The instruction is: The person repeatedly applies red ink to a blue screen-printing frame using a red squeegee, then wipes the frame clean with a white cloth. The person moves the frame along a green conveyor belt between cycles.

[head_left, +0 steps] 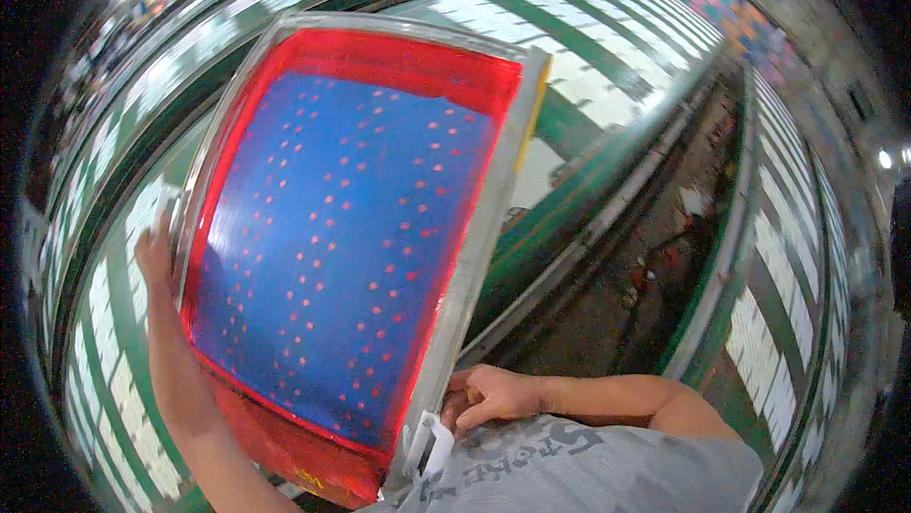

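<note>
A large screen printing frame [501,186] is tilted up in front of me, above the long tables. Its blue mesh carries rows of small pinkish dots, and red borders it all round. At its left side my left hand [157,249] is against the outer edge, some fingers hidden by the frame. Down at the lower right corner, the curled fingers of my right hand [495,393] grip the frame's edge, close to my body. Beside that hand a white handle-like fitting [436,448] sticks out from the frame.
Long green tables [546,95] with rows of white rectangular pieces [607,95] run on both sides. Between two of them lies a dark, dirty aisle [617,309] with scraps on the floor. Metal rails [593,228] line the table edges.
</note>
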Motion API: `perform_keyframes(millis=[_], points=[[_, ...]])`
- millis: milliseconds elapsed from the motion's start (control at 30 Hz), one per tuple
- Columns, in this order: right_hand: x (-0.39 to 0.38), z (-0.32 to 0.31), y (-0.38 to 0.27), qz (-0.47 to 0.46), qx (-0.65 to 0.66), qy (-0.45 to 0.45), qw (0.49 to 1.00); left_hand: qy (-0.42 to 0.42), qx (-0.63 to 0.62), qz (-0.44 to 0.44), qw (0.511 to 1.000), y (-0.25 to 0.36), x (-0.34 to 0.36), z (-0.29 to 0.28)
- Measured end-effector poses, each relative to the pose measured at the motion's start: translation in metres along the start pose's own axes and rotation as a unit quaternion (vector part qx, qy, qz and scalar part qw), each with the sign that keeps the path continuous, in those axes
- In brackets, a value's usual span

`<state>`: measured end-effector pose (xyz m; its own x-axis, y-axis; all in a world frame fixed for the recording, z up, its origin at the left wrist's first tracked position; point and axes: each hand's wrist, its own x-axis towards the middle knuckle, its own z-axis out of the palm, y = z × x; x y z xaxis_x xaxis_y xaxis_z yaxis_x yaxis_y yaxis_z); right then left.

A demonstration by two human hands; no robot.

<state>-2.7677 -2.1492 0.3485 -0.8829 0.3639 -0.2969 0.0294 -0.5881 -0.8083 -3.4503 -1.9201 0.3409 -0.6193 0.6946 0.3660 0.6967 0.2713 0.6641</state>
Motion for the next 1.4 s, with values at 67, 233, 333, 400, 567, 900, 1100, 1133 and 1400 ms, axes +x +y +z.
perform_keyframes(millis=[67,233,333,400,567,900,1100,1133,1400], points=[[-0.012,0.0,0.001,-0.023,-0.053,0.005,0.998,-0.011,0.085,0.086,0.993,0.018,0.0,0.023],[-0.031,-0.016,0.009,-0.015,-0.157,0.073,0.985,-0.097,-0.117,0.023,0.988,0.081,0.002,0.079],[-0.031,-0.022,0.025,-0.053,-0.177,0.106,0.977,-0.068,-0.134,0.064,0.986,0.116,0.002,0.099],[-0.036,-0.029,0.033,-0.149,-0.158,0.036,0.975,0.001,-0.021,0.149,0.989,0.137,0.002,0.11],[-0.067,-0.07,0.027,-0.182,-0.141,-0.099,0.968,-0.123,-0.044,0.036,0.991,0.165,-0.001,0.161],[-0.27,-0.257,-0.127,-0.606,0.215,0.289,0.709,-0.049,-0.036,0.131,0.989,0.292,-0.053,0.216],[-0.316,-0.359,-0.228,-0.814,0.028,0.1,0.571,-0.047,-0.067,0.088,0.993,0.4,-0.09,0.218],[-0.311,-0.383,-0.243,-0.819,0.063,-0.017,0.57,-0.044,-0.049,0.105,0.992,0.411,-0.092,0.22],[-0.257,-0.522,-0.406,-0.813,-0.172,-0.136,0.539,-0.067,-0.094,0.128,0.985,0.484,-0.129,0.236]])
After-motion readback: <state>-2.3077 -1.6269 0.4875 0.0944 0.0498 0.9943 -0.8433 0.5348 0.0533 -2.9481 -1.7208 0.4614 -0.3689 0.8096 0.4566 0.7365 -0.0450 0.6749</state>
